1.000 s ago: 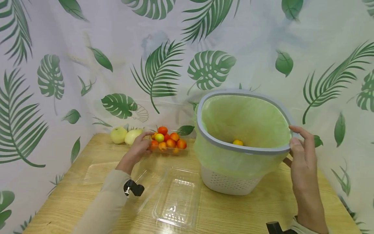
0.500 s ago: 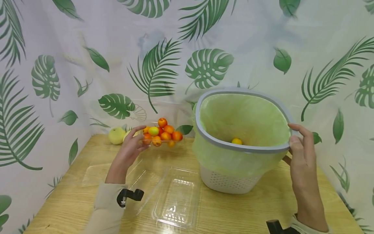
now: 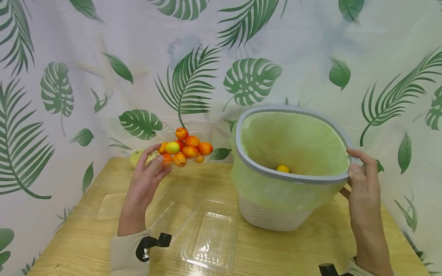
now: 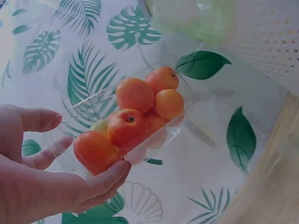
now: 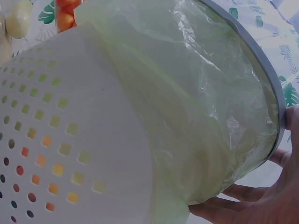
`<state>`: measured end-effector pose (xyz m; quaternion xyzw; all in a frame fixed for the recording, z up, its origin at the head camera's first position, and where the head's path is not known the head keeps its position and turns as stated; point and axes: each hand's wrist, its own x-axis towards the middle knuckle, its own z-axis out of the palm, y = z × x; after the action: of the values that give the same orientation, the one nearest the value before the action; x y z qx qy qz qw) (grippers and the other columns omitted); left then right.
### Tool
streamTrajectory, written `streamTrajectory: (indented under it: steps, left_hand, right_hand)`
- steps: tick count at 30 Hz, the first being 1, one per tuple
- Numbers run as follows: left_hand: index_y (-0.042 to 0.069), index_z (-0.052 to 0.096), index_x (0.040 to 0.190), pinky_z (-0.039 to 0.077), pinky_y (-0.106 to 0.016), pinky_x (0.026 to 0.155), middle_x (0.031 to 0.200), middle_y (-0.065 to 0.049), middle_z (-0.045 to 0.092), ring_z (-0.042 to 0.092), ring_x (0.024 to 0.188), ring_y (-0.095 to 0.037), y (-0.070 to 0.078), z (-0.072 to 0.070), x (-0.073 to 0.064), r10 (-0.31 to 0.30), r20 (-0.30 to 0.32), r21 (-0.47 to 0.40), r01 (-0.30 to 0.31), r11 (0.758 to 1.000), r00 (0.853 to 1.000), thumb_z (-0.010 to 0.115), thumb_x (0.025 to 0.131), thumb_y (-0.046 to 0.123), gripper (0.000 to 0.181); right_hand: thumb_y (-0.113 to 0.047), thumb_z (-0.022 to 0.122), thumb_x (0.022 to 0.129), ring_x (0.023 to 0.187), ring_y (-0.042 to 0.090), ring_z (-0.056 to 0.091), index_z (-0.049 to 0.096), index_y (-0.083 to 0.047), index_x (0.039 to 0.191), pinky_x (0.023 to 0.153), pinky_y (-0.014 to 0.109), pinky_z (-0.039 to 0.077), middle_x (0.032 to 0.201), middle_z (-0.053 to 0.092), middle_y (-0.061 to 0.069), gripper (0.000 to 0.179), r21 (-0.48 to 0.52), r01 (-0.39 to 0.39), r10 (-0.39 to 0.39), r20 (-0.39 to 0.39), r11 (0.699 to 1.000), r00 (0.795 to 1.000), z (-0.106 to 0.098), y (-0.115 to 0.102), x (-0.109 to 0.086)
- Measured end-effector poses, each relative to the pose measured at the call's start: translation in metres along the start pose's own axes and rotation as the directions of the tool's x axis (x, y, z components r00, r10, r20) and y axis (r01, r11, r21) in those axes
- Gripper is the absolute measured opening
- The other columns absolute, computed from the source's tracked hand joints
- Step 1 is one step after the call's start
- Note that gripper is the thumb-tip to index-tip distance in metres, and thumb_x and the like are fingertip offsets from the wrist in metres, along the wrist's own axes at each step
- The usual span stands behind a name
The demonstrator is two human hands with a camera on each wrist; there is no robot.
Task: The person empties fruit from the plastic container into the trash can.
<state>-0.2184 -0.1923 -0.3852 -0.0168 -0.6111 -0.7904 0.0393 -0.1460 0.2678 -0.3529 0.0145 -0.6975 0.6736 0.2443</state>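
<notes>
My left hand [image 3: 139, 195] grips one end of a clear plastic box [image 4: 86, 111], thumb on one side and fingers on the other. Small round orange-red fruits [image 3: 190, 151] and a yellow one [image 3: 172, 148] are heaped in it. The box is held up above the table. On the right, my right hand [image 3: 367, 203] pinches the grey rim [image 3: 293, 178] of a white perforated bin [image 3: 269, 216]. A pale green plastic bag [image 3: 262, 134] lines the bin and hangs over its outside. Inside, a yellow-orange fruit [image 3: 283, 168] shows; the rest of the bottom is hidden by the rim.
A clear plastic tray [image 3: 212, 234] lies on the wooden table [image 3: 297, 257] in front of the bin. Pale green round produce [image 3: 136, 158] sits at the back left, partly behind my left hand. A leaf-patterned curtain [image 3: 203, 30] stands close behind.
My left hand has lifted the box of fruits off the table and brought it up and to the left. The right hand keeps its hold on the bin's rim.
</notes>
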Motion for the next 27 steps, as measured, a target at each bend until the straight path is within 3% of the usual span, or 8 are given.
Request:
streamTrajectory:
  steps: [6,14,20,27]
  left_hand:
    - [0.019,0.042,0.152,0.055,-0.032,0.098,0.131,-0.012,0.047,0.063,0.106,-0.021,0.015,-0.006,-0.01,0.058,-0.013,-0.043,-0.058,0.997,0.998,0.058,0.106,0.023,0.048]
    - [0.018,0.044,0.15,0.054,-0.032,0.099,0.136,-0.013,0.049,0.064,0.098,-0.019,0.026,-0.003,-0.023,0.093,-0.074,-0.14,-0.102,0.985,0.993,0.059,0.106,0.019,0.046]
    - [0.017,0.045,0.151,0.053,-0.037,0.101,0.137,-0.013,0.051,0.063,0.097,-0.023,0.032,0.01,-0.034,0.161,-0.065,-0.147,-0.169,0.975,0.985,0.059,0.105,0.02,0.048]
    - [0.016,0.046,0.151,0.053,-0.04,0.101,0.138,-0.015,0.05,0.065,0.1,-0.025,0.036,0.03,-0.035,0.24,-0.028,-0.159,-0.242,0.957,0.97,0.058,0.106,0.016,0.046]
  right_hand:
    - [-0.026,0.038,0.109,0.107,0.021,0.059,0.047,-0.019,0.15,0.076,0.018,0.053,0.13,0.051,0.01,0.042,0.035,0.001,-0.001,-0.006,0.999,1.0,0.002,-0.002,0.0]
    - [-0.026,0.038,0.109,0.105,0.02,0.059,0.046,-0.019,0.15,0.075,0.017,0.052,0.129,0.051,0.011,0.042,0.048,-0.005,0.005,0.004,0.999,1.0,0.002,0.002,-0.001]
    - [-0.025,0.039,0.11,0.109,0.019,0.059,0.043,-0.02,0.152,0.078,0.018,0.052,0.133,0.049,0.008,0.042,0.089,-0.011,0.006,0.057,0.996,0.998,-0.002,0.005,0.0]
    - [-0.02,0.041,0.11,0.113,0.016,0.06,0.042,-0.018,0.152,0.079,0.019,0.053,0.137,0.051,0.008,0.042,0.195,-0.016,-0.004,0.101,0.981,0.995,-0.005,0.006,0.003]
